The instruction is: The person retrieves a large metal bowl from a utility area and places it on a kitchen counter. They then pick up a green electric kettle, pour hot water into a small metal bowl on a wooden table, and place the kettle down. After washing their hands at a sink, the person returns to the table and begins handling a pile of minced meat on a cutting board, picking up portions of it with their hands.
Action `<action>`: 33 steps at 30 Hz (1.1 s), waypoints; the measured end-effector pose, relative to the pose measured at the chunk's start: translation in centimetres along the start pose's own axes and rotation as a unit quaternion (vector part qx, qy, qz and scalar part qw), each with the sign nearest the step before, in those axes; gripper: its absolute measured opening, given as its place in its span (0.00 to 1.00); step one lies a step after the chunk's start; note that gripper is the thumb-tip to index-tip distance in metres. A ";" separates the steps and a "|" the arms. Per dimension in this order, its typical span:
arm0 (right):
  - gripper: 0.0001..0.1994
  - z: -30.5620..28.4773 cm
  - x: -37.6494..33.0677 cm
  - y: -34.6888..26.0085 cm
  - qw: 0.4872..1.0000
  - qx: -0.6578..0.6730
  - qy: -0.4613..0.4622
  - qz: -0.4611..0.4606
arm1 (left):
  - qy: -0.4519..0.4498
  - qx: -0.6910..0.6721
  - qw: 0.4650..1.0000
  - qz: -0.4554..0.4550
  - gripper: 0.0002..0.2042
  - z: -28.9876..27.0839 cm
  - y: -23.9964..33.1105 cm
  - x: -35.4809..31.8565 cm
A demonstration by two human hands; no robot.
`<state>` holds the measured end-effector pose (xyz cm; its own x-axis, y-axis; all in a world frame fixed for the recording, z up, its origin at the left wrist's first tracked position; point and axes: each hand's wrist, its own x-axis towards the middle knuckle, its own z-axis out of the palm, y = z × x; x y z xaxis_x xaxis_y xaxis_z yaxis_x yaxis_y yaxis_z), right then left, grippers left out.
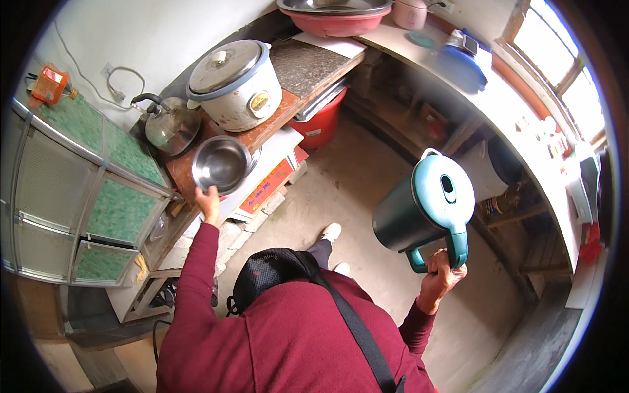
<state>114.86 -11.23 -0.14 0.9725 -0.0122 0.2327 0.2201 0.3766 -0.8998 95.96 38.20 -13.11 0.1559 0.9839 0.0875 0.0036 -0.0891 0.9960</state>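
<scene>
At the right of the frame, the right hand [441,280] has its fingers clamped around the handle [458,249] of a dark teal electric kettle [407,213], held tilted above the floor [347,190]. At left of centre, the left hand [209,205] touches the near rim of a steel bowl [219,167] on the desk [181,171]; whether its fingers pinch the rim, I cannot tell. Beyond the bowl stand a metal stovetop kettle [173,131] and a white rice cooker [239,101].

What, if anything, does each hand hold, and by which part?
Right hand: the teal kettle, by its handle. Left hand: at the rim of the metal bowl; grip cannot be told.
</scene>
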 end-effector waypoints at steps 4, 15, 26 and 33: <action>0.07 0.2 -4.9 -3.7 0.998 -0.039 0.059 -0.005 | -0.124 0.246 0.922 0.271 0.15 5.6 1.8 -0.9; 0.09 -1.4 -19.6 -8.1 0.958 -0.090 0.253 -0.101 | -0.370 0.183 0.575 0.706 0.28 21.1 9.9 -11.0; 0.03 -0.7 -37.3 -11.8 0.853 -0.143 0.483 -0.137 | -0.854 -0.044 0.519 0.001 0.15 21.9 10.3 -34.2; 0.05 -1.8 -47.6 -15.5 0.776 -0.222 0.577 -0.121 | -0.956 -0.010 0.291 -0.013 0.13 14.8 12.0 -52.8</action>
<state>65.28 -18.22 2.08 0.2625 -0.9515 0.1602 0.1619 -0.1202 -0.9795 102.41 -17.12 -6.02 0.4215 -0.9040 -0.0712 0.0265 -0.0663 0.9975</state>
